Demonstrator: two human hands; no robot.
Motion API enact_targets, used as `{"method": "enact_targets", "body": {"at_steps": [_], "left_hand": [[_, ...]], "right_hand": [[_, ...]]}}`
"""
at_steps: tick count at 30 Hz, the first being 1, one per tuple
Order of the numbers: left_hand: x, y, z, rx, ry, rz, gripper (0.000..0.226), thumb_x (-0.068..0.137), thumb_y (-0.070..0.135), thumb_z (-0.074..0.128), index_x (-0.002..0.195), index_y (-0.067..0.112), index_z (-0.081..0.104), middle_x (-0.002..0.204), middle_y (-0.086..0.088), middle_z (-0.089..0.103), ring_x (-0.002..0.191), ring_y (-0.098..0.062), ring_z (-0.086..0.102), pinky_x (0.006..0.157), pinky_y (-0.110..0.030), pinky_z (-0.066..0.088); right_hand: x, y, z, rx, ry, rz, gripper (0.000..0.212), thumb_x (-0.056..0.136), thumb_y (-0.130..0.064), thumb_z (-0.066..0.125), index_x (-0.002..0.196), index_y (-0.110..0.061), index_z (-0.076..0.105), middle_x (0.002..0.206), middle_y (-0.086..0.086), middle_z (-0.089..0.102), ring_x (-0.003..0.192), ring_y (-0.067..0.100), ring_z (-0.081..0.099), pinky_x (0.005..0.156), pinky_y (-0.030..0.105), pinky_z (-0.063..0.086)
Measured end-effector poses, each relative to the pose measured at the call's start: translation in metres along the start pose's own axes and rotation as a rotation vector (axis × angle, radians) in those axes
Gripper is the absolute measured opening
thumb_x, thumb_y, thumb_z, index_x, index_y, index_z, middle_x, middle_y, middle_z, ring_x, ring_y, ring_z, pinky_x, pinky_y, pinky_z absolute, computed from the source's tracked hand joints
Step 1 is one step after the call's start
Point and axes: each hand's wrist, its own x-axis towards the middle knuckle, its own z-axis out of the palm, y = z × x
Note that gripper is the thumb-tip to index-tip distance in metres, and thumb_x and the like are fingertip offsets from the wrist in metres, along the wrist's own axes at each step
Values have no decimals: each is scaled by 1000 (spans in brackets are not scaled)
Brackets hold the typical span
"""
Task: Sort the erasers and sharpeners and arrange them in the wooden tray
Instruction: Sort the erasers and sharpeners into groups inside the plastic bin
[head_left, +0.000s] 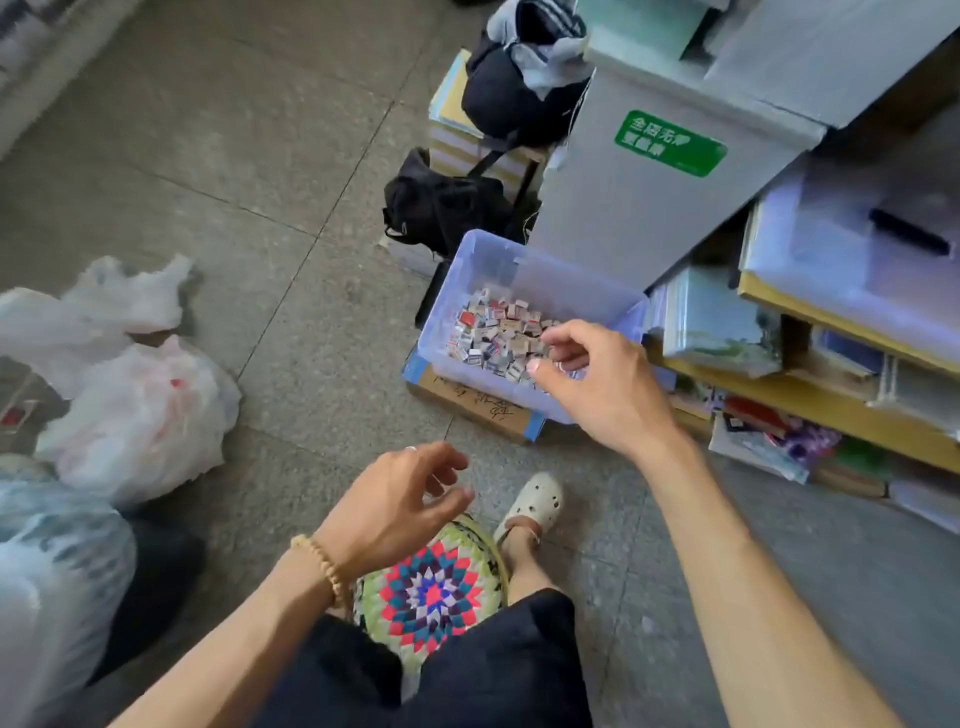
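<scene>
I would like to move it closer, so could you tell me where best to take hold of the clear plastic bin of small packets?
Probably by the rim of the plastic bin, one hand on each long side, from above: the walls are tall and smooth, and it sits on a cardboard box.

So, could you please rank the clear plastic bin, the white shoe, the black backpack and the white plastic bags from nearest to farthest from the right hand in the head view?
From the right hand:
1. Clear plastic bin, directly under its fingers.
2. White shoe, below, on the floor.
3. Black backpack, beyond the bin, upper left.
4. White plastic bags, far left.
</scene>
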Motion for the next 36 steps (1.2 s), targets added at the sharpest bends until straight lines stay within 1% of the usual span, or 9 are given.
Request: {"method": "enact_targets", "body": {"at_steps": [11, 13, 16, 19, 21, 24, 27, 30, 36], "left_hand": [[182, -18, 66, 29, 22, -16, 32, 85, 42, 66, 109, 21, 65, 98, 8, 70, 86, -3, 66, 81, -32, 54], [214, -32, 79, 44, 15, 27, 28, 88, 39, 67, 110, 21, 64, 97, 9, 70, 85, -2, 65, 80, -30, 54], [263, -55, 92, 71, 20, 139, 46, 82, 55, 55, 113, 21, 65, 98, 10, 70, 87, 0, 64, 78, -22, 52], [311, -82, 104, 120, 51, 273, 42, 85, 50, 54, 112, 19, 66, 97, 9, 71, 86, -1, 65, 75, -17, 51], [329, -95, 110, 157, 76, 340, 38, 88, 45, 59, 111, 16, 67, 95, 8, 70, 86, -3, 65, 76, -22, 53], [328, -111, 118, 158, 109, 390, 29, 92, 36, 66, 110, 14, 66, 95, 6, 70, 85, -3, 66, 76, -21, 53], [310, -123, 118, 175, 107, 376, 28, 91, 39, 65, 109, 18, 65, 93, 9, 68, 84, -2, 64, 76, -22, 53], [309, -130, 109, 269, 142, 375, 26, 90, 40, 64, 108, 21, 65, 92, 11, 66, 83, -7, 64, 78, -33, 54], [353, -136, 91, 405, 22, 372, 25, 91, 38, 62, 110, 22, 62, 97, 9, 65, 86, -10, 64, 80, -32, 55]], "right_hand": [[143, 151, 10, -1, -55, 21, 31, 89, -32, 71, 115, -15, 67, 97, -5, 64, 93, 15, 62, 88, 33, 51], [162, 180, 23, -11, -36, 38, 29, 90, -31, 70, 115, -15, 67, 95, -5, 63, 92, 16, 61, 88, 35, 51], [192, 220, 53, -40, 7, 19, 28, 90, -29, 69, 114, -15, 67, 98, -4, 65, 93, 16, 61, 89, 36, 50], [223, 253, 86, -71, 95, -17, 32, 89, -33, 70, 116, -16, 67, 102, -1, 67, 96, 21, 63, 91, 39, 51], [235, 266, 100, -64, 152, -18, 33, 89, -34, 70, 117, -15, 67, 102, 0, 67, 98, 23, 62, 93, 39, 50], [231, 271, 111, -67, 199, -11, 35, 88, -35, 71, 117, -15, 67, 101, 0, 66, 100, 23, 62, 95, 37, 49], [214, 267, 114, -81, 161, 29, 36, 89, -34, 71, 118, -14, 67, 102, 2, 67, 100, 22, 63, 94, 35, 49], [204, 261, 117, -148, 119, 51, 38, 90, -35, 69, 121, -14, 65, 103, 1, 65, 103, 23, 62, 95, 37, 49], [218, 276, 133, -188, 100, 71, 40, 90, -34, 68, 124, -14, 64, 105, 1, 65, 106, 23, 62, 95, 37, 49]]}}
